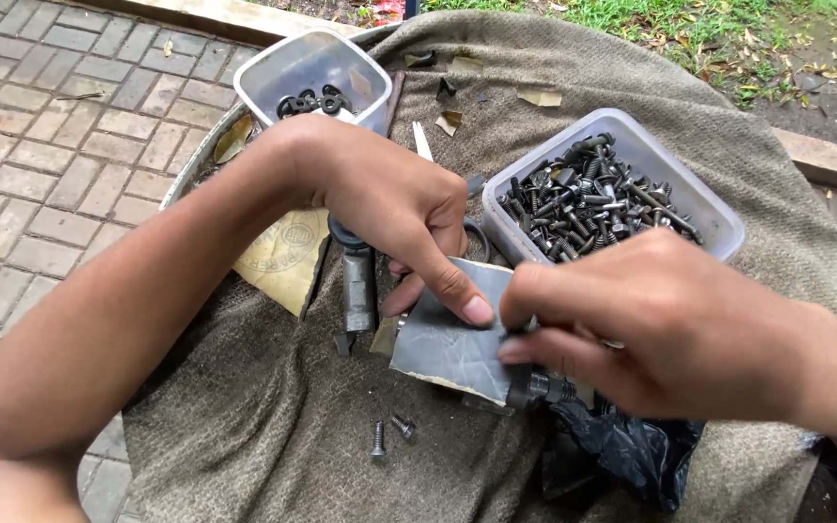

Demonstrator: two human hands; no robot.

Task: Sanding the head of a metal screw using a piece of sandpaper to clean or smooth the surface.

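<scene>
Two loose screws (389, 434) lie at 6 o'clock on the burlap cloth (273, 436). Above them, the left hand (394, 208) pins a grey abrasive sheet (448, 339) with its extended forefinger. The right hand (661, 324), at 3 o'clock, pinches closed on a small dark part, identity unclear. Risk: the pinched part may slip and roll off the cloth. At 1 o'clock stands a tub of screws (704, 194); at 11 o'clock, a tub of washers (288, 63).
</scene>
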